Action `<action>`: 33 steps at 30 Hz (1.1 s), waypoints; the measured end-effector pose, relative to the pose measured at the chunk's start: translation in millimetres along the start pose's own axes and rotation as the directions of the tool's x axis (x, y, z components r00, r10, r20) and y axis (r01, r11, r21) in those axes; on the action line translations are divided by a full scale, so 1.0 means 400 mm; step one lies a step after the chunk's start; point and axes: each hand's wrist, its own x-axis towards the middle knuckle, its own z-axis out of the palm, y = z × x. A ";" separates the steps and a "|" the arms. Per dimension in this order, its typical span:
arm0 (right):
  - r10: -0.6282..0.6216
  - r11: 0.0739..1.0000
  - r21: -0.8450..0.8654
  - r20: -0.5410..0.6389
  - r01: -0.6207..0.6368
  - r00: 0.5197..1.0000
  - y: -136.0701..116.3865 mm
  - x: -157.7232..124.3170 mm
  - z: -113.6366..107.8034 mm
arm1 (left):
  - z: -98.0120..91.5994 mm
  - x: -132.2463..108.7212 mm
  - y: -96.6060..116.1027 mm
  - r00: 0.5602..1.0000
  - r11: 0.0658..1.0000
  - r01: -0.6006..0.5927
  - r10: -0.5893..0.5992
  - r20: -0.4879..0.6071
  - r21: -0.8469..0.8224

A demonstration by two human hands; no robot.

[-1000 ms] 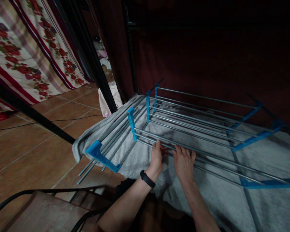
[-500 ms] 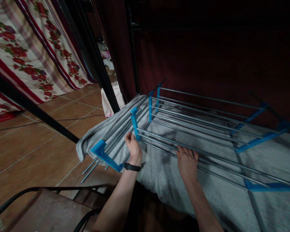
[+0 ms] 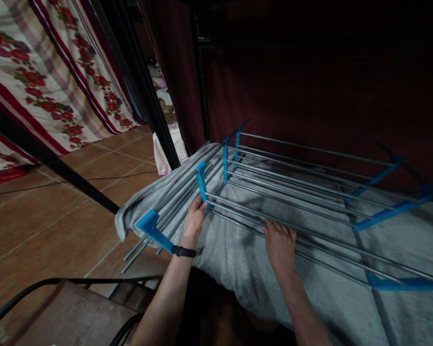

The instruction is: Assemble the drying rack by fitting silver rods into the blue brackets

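Observation:
A rack of thin metal rods and blue plastic brackets lies on a grey blanket (image 3: 234, 264). My left hand (image 3: 195, 218), a dark band at its wrist, is closed around the lower end of a blue bracket (image 3: 201, 178), with the thumb in front and the other fingers partly hidden. To its right, the fingers of my right hand (image 3: 280, 238) curl over the near metal rods (image 3: 238, 206). Left of my left hand, another blue bracket (image 3: 148, 222) sits on a pole. Several loose rods (image 3: 134, 248) lie beneath it, their ends past the blanket.
Black metal posts (image 3: 155, 96) frame the left side. A brown seat (image 3: 72, 317) with a dark curved bar stands at lower left. Dark red cloth (image 3: 292, 96) hangs behind the rack. A floral curtain (image 3: 39, 72) and a cable (image 3: 104, 178) lie beyond, over the tiled floor.
My left hand has shifted slightly left and turned, and its fingers have gone from beside the bracket to around its lower end. The right hand stays on the rods.

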 end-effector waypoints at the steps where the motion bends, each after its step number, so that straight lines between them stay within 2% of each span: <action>1: -0.002 1.000 -0.010 0.002 0.002 1.000 0.000 0.000 0.000 | -0.002 0.000 -0.005 1.000 1.000 0.006 -0.006 -0.002 0.007; 10: -0.018 0.999 -0.031 -0.012 0.018 1.000 0.015 0.003 0.015 | 0.029 -0.002 -0.046 0.993 0.993 -0.038 0.026 -0.113 -0.113; 18: -0.028 1.000 -0.005 -0.021 0.028 0.999 0.016 0.003 0.015 | 0.038 -0.012 -0.051 0.994 0.983 -0.055 0.038 -0.102 -0.173; 28: -0.048 0.996 0.069 -0.036 0.051 0.998 0.023 0.009 0.020 | 0.053 -0.018 -0.056 0.983 0.981 -0.065 0.032 -0.181 -0.181; 33: -0.052 0.998 0.040 -0.046 0.054 0.998 0.027 0.011 0.023 | 0.062 -0.020 -0.056 0.980 0.979 -0.089 0.054 -0.189 -0.181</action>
